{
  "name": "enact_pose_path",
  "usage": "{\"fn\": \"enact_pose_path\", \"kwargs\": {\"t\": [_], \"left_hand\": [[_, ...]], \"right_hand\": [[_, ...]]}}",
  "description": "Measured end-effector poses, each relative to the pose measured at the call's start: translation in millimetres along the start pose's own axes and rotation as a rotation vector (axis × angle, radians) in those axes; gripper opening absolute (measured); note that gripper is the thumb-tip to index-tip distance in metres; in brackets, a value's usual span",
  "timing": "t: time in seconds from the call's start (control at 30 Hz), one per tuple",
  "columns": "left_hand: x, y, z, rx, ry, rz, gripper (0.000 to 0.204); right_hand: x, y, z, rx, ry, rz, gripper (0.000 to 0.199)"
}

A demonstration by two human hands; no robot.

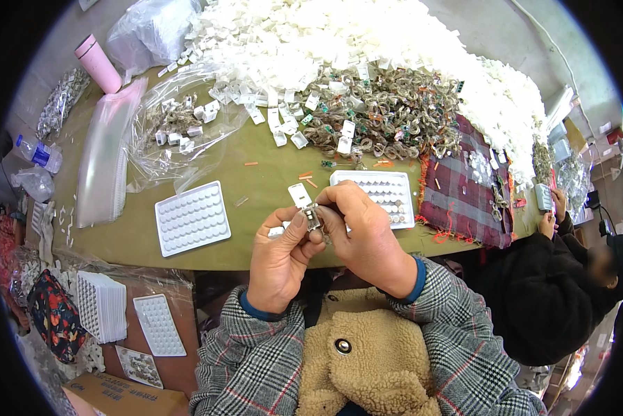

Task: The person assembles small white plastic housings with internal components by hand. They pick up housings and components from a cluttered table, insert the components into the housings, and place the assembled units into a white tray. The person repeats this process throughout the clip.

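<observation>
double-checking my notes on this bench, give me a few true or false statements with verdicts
1. The left hand and right hand meet at a small white-and-metal part. True.
2. The bottle at upper left is green. False: the bottle is pink.
3. A plaid cloth lies right of the hands. True.
4. Both trays nearest the hands are round. False: the left tray and right tray are rectangular.
5. Tangled cables border a big white pile. True.

Small-parts workshop, as indicated by heaped white plastic pieces (291, 48) and coiled cables (388, 118) on the desk (270, 191) beyond the right grip (363, 229), with a co-worker (533, 298) farther right.
</observation>
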State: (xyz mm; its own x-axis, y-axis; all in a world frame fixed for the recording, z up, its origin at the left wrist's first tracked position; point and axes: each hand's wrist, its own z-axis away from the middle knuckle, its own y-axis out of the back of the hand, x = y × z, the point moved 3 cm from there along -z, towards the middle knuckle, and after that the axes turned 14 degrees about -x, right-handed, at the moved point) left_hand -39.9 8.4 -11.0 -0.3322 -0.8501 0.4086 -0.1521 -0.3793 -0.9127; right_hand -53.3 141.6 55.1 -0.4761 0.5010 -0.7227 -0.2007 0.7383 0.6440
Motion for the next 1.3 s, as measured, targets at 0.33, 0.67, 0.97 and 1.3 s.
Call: {"fn": "enact_pose_path", "kwargs": {"t": [0.33,0.67,0.97,1.3], "left_hand": [[-7,-2,10,0.037,0.125,-0.143,0.015],[-23,-41,22,0.025,0.132,-0.249,0.014],[-68,-60,20,-0.093,0.444,-0.412,0.013],[-89,-39,20,-0.103,0.525,-0.091,0.018]], "right_hand": [[12,15,-4,-0.346,0.048,-0.056,0.013],[-2,21,60,0.095,0.382,-0.015,0.025],[34,48,98,-0.002,-0.378,-0.910,0.020],[45,51,104,-0.053,-0.326,-0.769,0.007]]}}
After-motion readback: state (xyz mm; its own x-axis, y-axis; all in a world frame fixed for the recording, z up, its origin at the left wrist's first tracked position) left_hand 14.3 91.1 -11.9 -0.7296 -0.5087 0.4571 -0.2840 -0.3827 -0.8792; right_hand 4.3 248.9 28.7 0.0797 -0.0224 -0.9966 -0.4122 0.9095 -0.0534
